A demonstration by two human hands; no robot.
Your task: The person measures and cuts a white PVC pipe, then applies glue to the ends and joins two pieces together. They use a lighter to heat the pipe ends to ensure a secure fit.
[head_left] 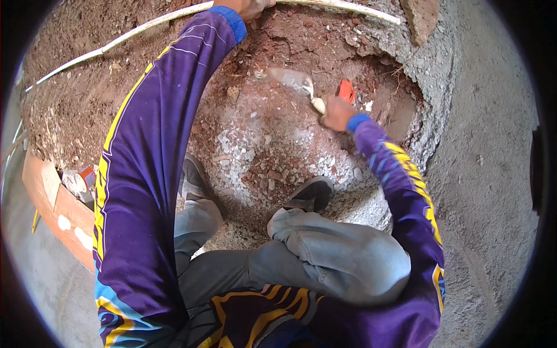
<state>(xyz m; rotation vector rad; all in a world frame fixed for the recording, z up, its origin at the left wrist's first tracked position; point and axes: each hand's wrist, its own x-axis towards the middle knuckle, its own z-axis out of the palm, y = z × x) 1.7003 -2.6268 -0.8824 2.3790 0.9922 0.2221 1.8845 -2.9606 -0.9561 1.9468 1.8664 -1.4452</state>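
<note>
My right hand (336, 113) is closed round the pale handle of a trowel (290, 79). The trowel's blade, blurred and dusty, points left over the reddish soil. Just beyond that hand lies a small orange-red object (347, 91) whose kind I cannot make out. At the top edge, my left hand (248, 8) is closed on a long, thin white pipe (154, 23); part of the hand is cut off by the picture's edge. The pipe curves across the far side of the dug soil, running out on both sides of the hand.
Broken earth and white rubble (272, 156) lie round my shoes (310, 194). A rough concrete edge (444, 98) borders the hollow on the right, with a flat stone (421, 20) at the far end. A brown board (61, 209) with scraps on it lies at left.
</note>
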